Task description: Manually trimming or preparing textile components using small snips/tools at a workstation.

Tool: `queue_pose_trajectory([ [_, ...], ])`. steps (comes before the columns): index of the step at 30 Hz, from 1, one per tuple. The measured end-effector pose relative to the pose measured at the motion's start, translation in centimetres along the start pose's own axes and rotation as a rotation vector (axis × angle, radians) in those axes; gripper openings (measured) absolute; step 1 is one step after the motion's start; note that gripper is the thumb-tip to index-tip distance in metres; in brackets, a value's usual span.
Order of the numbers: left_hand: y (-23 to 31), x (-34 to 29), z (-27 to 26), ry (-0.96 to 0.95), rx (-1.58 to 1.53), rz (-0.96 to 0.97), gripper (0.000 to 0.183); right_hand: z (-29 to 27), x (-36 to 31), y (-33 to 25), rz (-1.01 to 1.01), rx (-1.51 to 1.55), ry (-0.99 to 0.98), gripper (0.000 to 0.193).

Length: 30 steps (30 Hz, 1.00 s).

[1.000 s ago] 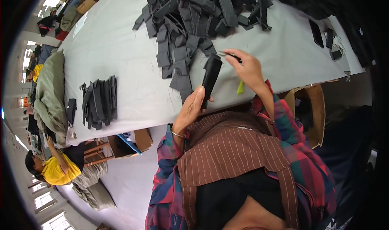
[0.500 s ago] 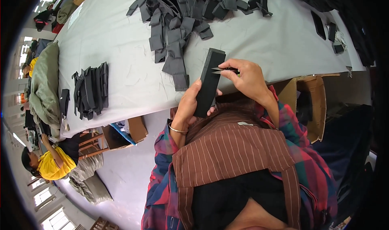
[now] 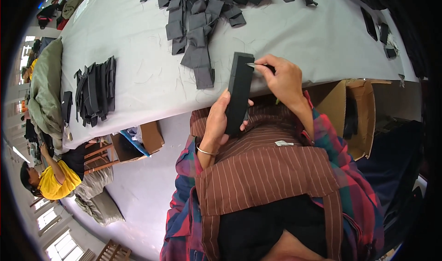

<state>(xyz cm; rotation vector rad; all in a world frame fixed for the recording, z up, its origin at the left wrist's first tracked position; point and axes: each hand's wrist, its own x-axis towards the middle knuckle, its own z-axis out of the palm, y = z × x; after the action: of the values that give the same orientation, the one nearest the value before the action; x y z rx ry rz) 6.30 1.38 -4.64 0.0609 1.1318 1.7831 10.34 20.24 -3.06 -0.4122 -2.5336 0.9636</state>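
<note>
- Spanned edge to edge by left hand (image 3: 216,121): flat black rectangular fabric strip (image 3: 240,88); probably light, stiffish, hardly fragile;
- Pinched in right hand (image 3: 283,79): small pointed silver-and-black metal tool (image 3: 251,65), over strip's far end, beyond left hand's fingers;
- Best held by long edges, below tool

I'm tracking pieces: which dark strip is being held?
The dark strip in the left hand; others lie on the table, mostly in the heap or left stack.
</note>
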Motion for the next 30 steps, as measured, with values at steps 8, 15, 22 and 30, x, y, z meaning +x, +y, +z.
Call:
queue_pose_trajectory([
  [8, -0.3, -0.4, 0.4, -0.003, -0.075, 0.046, 0.042, 0.8, -1.2, -1.5, -0.082, 0.082, -0.044, 0.015],
  [15, -0.4, -0.9, 0.2, 0.071, -0.103, 0.057, 0.041, -0.5, -1.2, -1.0, 0.022, 0.243, -0.058, 0.016],
  [22, -0.2, -1.3, 0.7, 0.075, -0.158, 0.124, 0.050, 0.9, -2.1, -1.1, -0.189, 0.043, 0.052, 0.017],
  [30, -0.4, -1.8, 0.1, 0.056, -0.212, 0.132, 0.045, 2.7, -0.3, -0.3, 0.197, 0.223, 0.069, 0.013],
])
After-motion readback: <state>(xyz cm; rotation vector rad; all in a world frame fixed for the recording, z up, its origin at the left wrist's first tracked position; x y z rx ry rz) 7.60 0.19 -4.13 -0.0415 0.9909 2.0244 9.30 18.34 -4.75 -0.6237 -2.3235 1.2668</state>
